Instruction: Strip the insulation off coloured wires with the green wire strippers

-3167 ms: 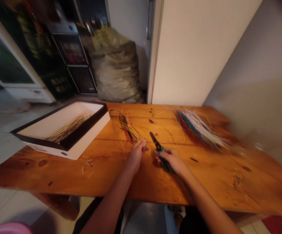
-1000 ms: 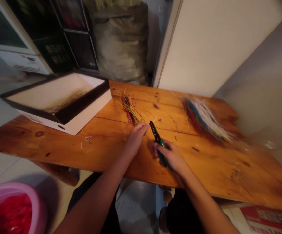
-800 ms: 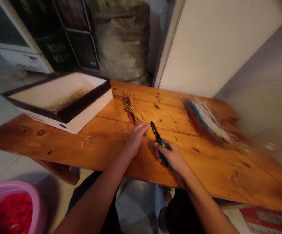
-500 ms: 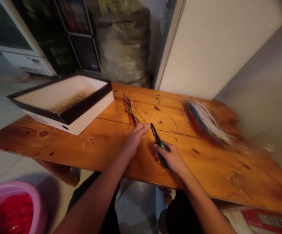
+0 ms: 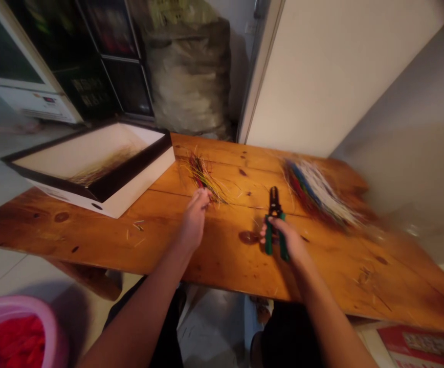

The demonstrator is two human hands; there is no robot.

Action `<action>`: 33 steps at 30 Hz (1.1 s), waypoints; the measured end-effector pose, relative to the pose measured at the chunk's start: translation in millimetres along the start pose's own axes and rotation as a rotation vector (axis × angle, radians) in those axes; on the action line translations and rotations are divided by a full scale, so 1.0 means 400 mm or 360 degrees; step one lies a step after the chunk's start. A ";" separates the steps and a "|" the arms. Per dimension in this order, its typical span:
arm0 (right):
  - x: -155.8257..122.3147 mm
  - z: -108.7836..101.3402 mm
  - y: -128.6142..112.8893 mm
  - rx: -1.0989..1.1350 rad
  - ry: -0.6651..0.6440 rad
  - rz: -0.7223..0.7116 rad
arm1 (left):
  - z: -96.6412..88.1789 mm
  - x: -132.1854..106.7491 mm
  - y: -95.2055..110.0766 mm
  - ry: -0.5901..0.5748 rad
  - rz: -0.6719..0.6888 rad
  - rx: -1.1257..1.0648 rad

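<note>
A: Near side first. What's around you?
B: Pink tub (image 5: 55, 337) at near left, red material (image 5: 15, 342) inside it. Red-and-white carton (image 5: 417, 342) at near right, low down beyond the table's near edge.
A: On the wooden table (image 5: 222, 263)?
B: Loose wire scraps (image 5: 365, 276) on your right, near side.
A: Right hand?
B: Your right hand (image 5: 288, 234) has its fingers clamped around the green-handled pliers (image 5: 274, 208). Handles stand spread, black head points to the far side. (Can't tell if the tool touches the wood.)
A: Left?
B: Your left hand (image 5: 196, 213) is at the near end of the small wire bundle (image 5: 205, 179). Fingertips close together; can't tell whether they pinch a strand. Bundle lies mid-table, red and yellow wires mostly, ends splayed.
A: Left of that?
B: A few short scraps (image 5: 139, 226), then the black-rimmed white box (image 5: 141, 181) with thin strands (image 5: 105, 166) heaped in it.
A: Far right?
B: Larger wire bundle (image 5: 317, 194), white, blue, green and red, blurred at its near end.
A: Past the table?
B: A bulky sack (image 5: 191, 76) at far left of centre, pale wall panel (image 5: 340, 61) right of it.
</note>
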State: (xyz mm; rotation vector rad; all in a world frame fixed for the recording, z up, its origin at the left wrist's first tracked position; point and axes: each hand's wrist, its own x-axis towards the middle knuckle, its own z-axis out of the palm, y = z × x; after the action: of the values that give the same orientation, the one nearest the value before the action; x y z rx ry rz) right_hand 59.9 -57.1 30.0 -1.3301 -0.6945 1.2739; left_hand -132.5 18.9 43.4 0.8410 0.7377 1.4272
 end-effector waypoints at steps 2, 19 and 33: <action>-0.024 0.036 0.009 -0.0049 -0.0176 0.0080 | 0.003 -0.004 -0.018 -0.0046 -0.0010 0.0096; -0.059 0.102 0.021 -0.0152 -0.0477 0.0093 | 0.041 -0.024 -0.053 -0.0326 -0.0008 0.0608; -0.064 0.106 0.018 -0.0300 -0.0420 0.0034 | 0.045 -0.023 -0.071 -0.0286 -0.0010 0.0615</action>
State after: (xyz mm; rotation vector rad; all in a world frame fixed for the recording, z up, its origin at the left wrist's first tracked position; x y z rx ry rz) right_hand 12.4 -69.3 38.5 -1.3348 -1.0077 1.4448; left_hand -102.6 9.8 28.2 1.2465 0.8905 1.2004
